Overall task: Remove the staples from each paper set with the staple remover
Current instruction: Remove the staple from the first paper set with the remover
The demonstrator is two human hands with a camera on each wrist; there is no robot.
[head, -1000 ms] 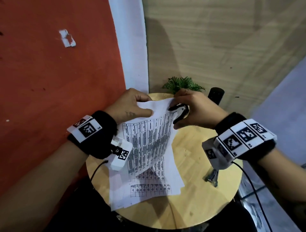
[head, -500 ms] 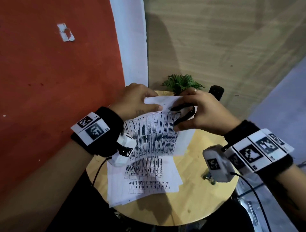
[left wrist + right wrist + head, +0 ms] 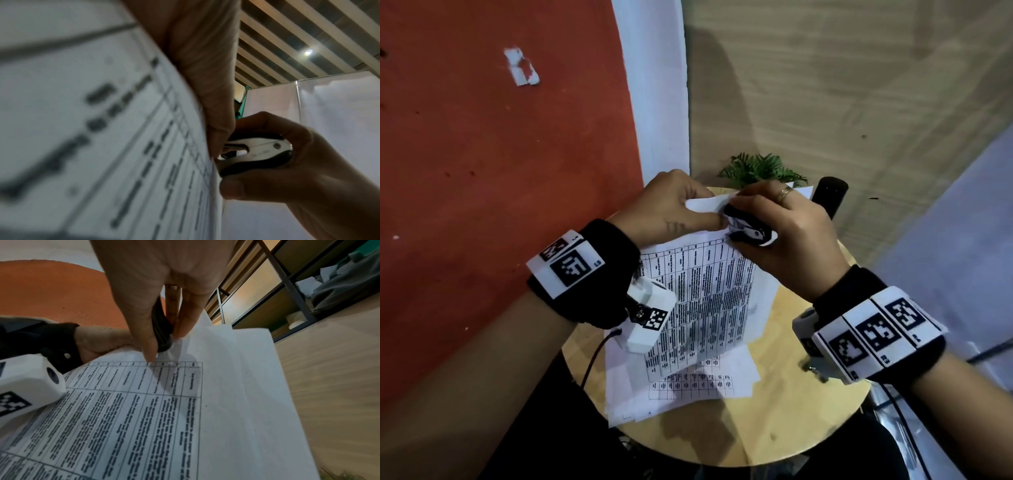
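A stapled paper set (image 3: 709, 301) printed with tables is lifted off the round wooden table (image 3: 791, 411). My left hand (image 3: 674, 209) pinches its top edge, thumb on the printed side. My right hand (image 3: 784, 233) grips a black and chrome staple remover (image 3: 748, 229), its jaws set against the top edge of the paper next to my left thumb. In the left wrist view the staple remover (image 3: 257, 152) bites at the paper set (image 3: 102, 129) edge. The right wrist view shows the staple remover (image 3: 161, 331) pinched between thumb and fingers over the paper set (image 3: 164, 418). The staple itself is hidden.
More printed sheets (image 3: 681, 394) lie flat on the table under the raised set. A small green plant (image 3: 760, 168) and a black cylinder (image 3: 828, 195) stand at the table's far edge. A red wall (image 3: 500, 171) is close on the left.
Both hands have drawn together at the paper's top edge. The right hand turned the staple remover onto the paper beside my left thumb, and its jaws look more closed.
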